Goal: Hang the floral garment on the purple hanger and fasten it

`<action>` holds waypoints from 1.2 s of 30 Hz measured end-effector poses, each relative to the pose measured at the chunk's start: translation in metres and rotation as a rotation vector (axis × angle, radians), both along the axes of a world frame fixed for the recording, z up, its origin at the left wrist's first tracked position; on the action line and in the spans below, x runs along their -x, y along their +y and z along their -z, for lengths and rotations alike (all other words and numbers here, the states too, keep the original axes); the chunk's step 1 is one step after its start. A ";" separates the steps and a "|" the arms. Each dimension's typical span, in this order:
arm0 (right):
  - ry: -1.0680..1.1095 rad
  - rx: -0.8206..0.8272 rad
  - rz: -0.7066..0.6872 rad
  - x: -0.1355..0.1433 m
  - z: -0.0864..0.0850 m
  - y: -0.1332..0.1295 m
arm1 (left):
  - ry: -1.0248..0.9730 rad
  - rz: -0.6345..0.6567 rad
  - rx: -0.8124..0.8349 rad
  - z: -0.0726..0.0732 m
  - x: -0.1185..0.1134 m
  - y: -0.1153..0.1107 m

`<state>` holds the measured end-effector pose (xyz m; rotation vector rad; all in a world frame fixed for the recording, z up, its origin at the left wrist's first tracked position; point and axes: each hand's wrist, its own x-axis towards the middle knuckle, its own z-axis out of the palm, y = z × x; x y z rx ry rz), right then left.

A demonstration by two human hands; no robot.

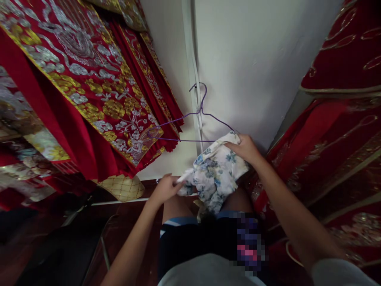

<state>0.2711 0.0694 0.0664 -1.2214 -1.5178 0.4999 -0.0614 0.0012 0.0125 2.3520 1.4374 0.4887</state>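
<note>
A purple hanger point(190, 114) hangs against the pale wall, its hook by a white strap. The hanger's right end meets a white garment point(212, 174) printed with blue and grey flowers; its exact kind is not clear from the folds. At that upper right corner, my right hand point(244, 149) grips the cloth with thumb and fingers. Lower and to the left, my left hand point(168, 187) pinches another edge of the garment, stretching it between both hands. The hanger's left end bears no cloth and lies in front of a red embroidered textile point(113, 107).
Red textiles with gold and silver embroidery crowd the left side. More red embroidered cloth point(342, 139) stands close on the right, beside my right arm. A white strap point(196, 75) runs down the wall point(253, 47). A pale rail point(119, 201) lies low, near the dark floor.
</note>
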 end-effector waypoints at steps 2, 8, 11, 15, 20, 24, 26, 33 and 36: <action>-0.001 -0.069 -0.049 0.012 0.003 0.020 | 0.036 -0.051 -0.080 -0.017 0.014 0.004; 0.065 0.090 -0.159 0.064 0.013 0.064 | 0.165 -0.195 -0.117 -0.042 0.024 0.005; 0.050 0.149 -0.126 0.069 0.018 0.070 | 0.220 -0.297 -0.098 -0.040 0.030 0.006; 0.027 0.101 -0.029 0.051 0.027 0.055 | 0.149 -0.352 -0.187 -0.038 0.036 0.005; 0.019 0.009 0.063 0.018 0.029 0.025 | 0.048 -0.406 -0.167 -0.043 0.025 0.002; -0.017 -0.009 0.053 0.000 0.020 0.009 | 0.001 -0.427 -0.217 -0.050 0.013 0.009; -0.030 -0.004 0.048 -0.002 0.015 0.003 | -0.135 -0.392 -0.329 -0.059 0.007 0.015; 0.082 0.099 -0.035 0.019 0.014 -0.013 | -0.503 -0.109 -0.616 -0.105 -0.040 0.044; 0.074 0.147 -0.044 0.022 0.015 -0.016 | -0.511 -0.071 -0.653 -0.113 -0.057 0.059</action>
